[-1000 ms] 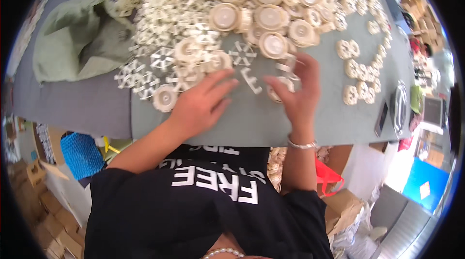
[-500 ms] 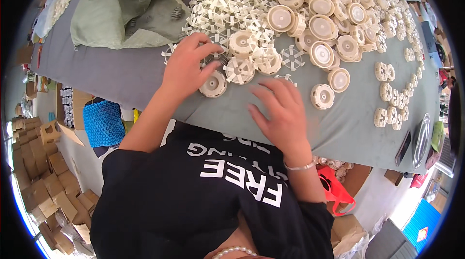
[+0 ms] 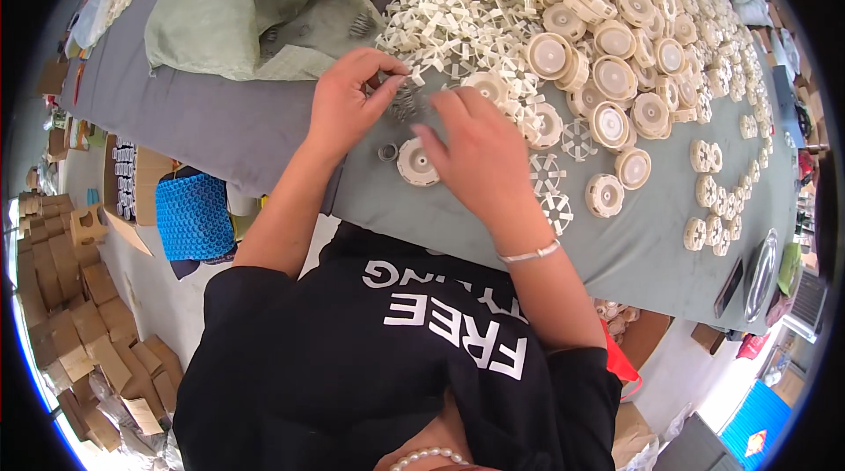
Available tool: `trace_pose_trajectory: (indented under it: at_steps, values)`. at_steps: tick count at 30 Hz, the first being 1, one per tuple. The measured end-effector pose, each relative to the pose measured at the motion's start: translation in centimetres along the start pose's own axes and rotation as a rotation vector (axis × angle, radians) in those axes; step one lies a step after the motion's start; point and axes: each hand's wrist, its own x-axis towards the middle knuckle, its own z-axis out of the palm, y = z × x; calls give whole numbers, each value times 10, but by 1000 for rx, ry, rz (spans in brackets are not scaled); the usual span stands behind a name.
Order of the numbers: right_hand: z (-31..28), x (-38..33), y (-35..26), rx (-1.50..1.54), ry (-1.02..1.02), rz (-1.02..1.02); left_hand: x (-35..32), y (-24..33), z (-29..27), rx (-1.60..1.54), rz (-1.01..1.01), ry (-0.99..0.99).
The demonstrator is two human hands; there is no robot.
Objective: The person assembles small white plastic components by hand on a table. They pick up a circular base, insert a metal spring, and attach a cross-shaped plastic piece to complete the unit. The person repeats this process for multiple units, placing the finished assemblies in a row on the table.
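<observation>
My left hand (image 3: 350, 103) is at a small heap of dark metal coil springs (image 3: 407, 106), thumb and forefinger pinched together. What they hold, if anything, is too small to make out. Across the springs, my right hand (image 3: 482, 152) reaches in, slightly blurred, its thumb and fingers apart. Below its fingers lies a round cream plastic housing (image 3: 415, 165), partly covered by the hand. One loose spring (image 3: 387, 152) rests to the left of that housing. Another cream housing (image 3: 487, 86) and thin spoked plastic rings (image 3: 554, 211) lie around the right hand.
A pile of white spoked rings (image 3: 458, 9) and a heap of cream round housings (image 3: 616, 75) cover the far table. A green sack (image 3: 211, 31) holding springs sits far left. Finished-looking parts (image 3: 704, 185) stand in rows at right, near a phone (image 3: 730, 286).
My right hand has moved left and away from me, to the springs beside my left hand. My left hand's fingers have closed to a pinch. The view has shifted slightly.
</observation>
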Motion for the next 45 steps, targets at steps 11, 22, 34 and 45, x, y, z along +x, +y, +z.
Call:
trace_pose_trajectory:
  at_steps: [11,22,34,45]
  values:
    - [56,58,-5,-174,-136,-40,19,-27,3,-198,-171,413]
    - [-31,-51,16,755,73,38,-56,92,29,-1115,-701,-296]
    - [-90,-121,117,76,679,174,-58,122,83,-1569,-1090,-731]
    - [-115,-183,167,-302,369,251,-80,129,135,-1156,-1013,-1073]
